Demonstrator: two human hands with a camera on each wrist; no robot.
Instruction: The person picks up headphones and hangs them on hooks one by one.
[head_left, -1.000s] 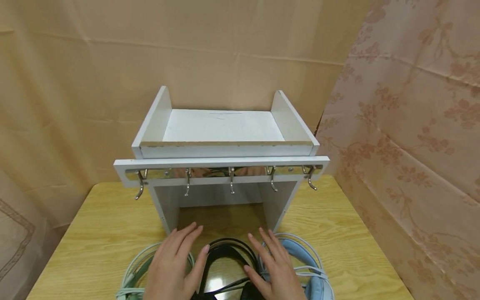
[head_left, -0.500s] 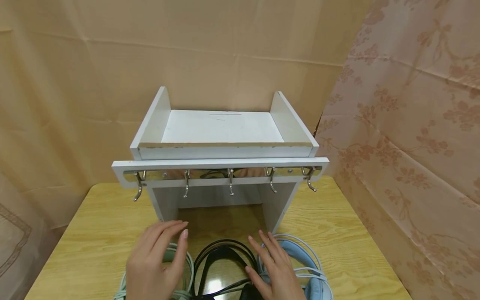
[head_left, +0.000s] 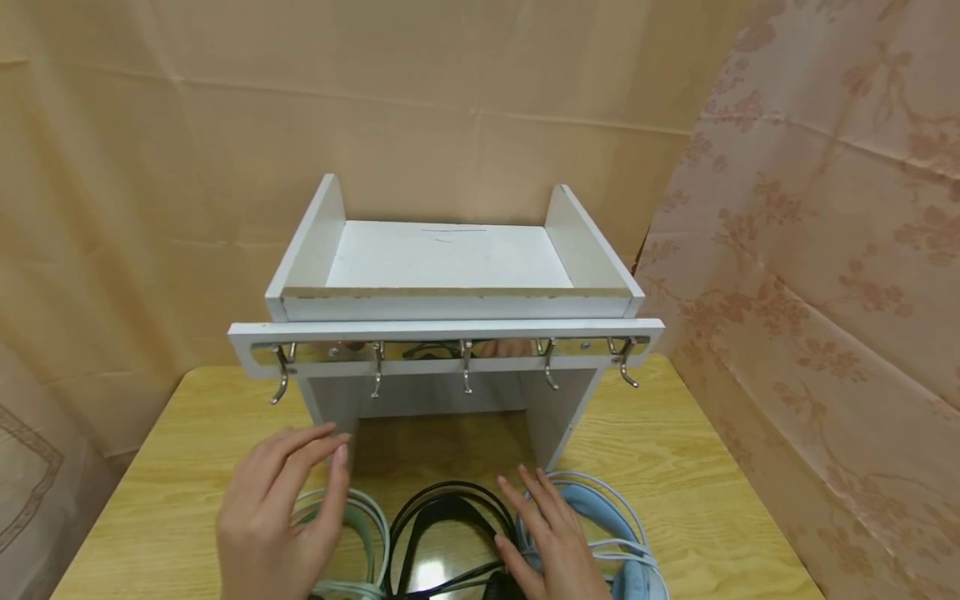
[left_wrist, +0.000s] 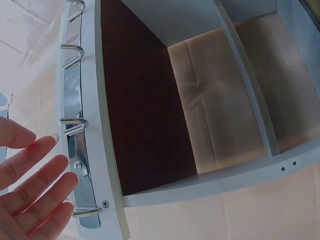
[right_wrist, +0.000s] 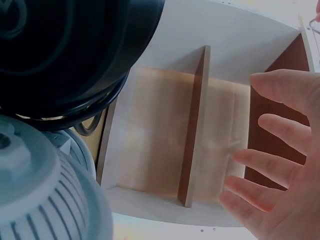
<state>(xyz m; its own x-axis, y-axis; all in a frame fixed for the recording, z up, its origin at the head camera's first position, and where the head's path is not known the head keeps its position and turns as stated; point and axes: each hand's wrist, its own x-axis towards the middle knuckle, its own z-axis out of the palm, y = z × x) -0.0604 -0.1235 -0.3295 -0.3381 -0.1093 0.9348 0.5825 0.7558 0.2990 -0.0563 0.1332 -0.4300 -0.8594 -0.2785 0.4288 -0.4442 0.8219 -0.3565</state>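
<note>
Three pairs of headphones with coiled cables lie at the table's front: green headphones [head_left: 362, 527] at left, black headphones [head_left: 447, 505] in the middle, blue headphones [head_left: 596, 504] at right. My left hand [head_left: 281, 508] hovers over the green pair, fingers softly bent and thumb near the fingertips, holding nothing; it hides part of that pair. My right hand [head_left: 551, 542] is spread between the black and blue pairs, with nothing in its grasp. In the right wrist view, a black ear cup [right_wrist: 70, 50] and a pale blue ear cup [right_wrist: 45, 185] show close by.
Behind the headphones stands a white wooden shelf unit [head_left: 450, 254] with an open space below. Along its front runs a white rail [head_left: 420, 327] bearing several metal hooks [head_left: 467, 367]. The wooden table [head_left: 697, 483] meets cloth-draped walls at the back and right.
My left hand has moved left, from beside the black headphones to over the green ones, its fingers bending more. The right hand has stayed almost still.
</note>
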